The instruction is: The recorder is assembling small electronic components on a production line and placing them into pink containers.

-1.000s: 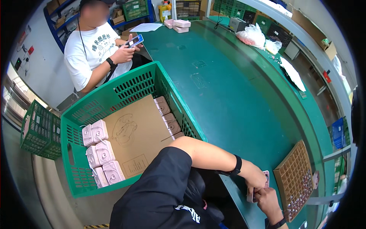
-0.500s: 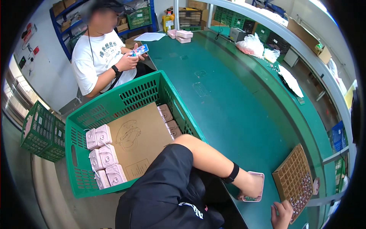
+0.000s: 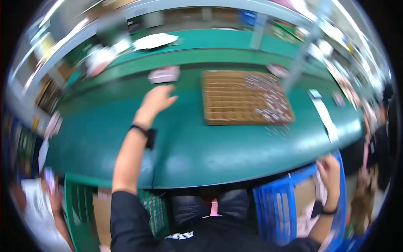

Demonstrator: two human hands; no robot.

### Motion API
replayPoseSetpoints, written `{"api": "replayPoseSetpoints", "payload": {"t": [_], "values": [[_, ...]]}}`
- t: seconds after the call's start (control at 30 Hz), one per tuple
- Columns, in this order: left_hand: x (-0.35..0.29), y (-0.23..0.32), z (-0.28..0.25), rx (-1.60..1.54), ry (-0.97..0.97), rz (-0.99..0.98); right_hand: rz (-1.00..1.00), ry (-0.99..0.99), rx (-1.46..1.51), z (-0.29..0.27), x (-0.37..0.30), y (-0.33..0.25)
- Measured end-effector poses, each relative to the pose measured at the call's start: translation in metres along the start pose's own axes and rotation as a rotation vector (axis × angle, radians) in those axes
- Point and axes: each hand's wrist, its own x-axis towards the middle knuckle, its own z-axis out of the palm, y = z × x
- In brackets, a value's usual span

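My left hand [image 3: 157, 101] reaches over the green tabletop with thumb and fingers apart, holding nothing I can see. Just beyond its fingertips lies a pink plastic case [image 3: 164, 74], blurred. A small black object [image 3: 151, 138] with a cable sits by my left wrist. My right hand [image 3: 329, 172] is at the blue crate [image 3: 275, 206] on the right, its fingers bent and smeared by motion. Pink parts [image 3: 305, 212] and cardboard show inside that crate; whether the hand touches any of them is unclear.
A divided cardboard tray [image 3: 228, 98] holds many small metallic parts toward its right side. A green crate [image 3: 82, 206] stands at lower left, beside a seated person [image 3: 35, 210]. A grey post [image 3: 304, 48] rises behind the tray. A white strip [image 3: 325, 117] lies at right.
My view has swung right to face the table. My left hand has come out of the pink case, and my right hand has gone from beside the tray to the blue crate.
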Motion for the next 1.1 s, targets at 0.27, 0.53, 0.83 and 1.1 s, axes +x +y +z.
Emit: {"api": "replayPoseSetpoints", "payload": {"t": [0.27,0.53,0.83,1.1], "values": [[-0.046,0.123,-0.011,-0.379,-0.477,0.117,0.976,-0.505,-0.088,-0.028,-0.166,0.184],[-0.067,0.128,0.003,-0.389,-0.480,0.058,1.222,-0.471,-0.123,0.036,-0.253,0.220],[-0.097,0.117,0.004,-0.362,-0.565,-0.068,1.675,-0.298,-0.178,0.045,-0.222,0.144],[-0.104,0.109,0.028,-0.463,-0.581,-0.076,1.310,-0.172,-0.043,0.074,-0.236,0.156]]}}
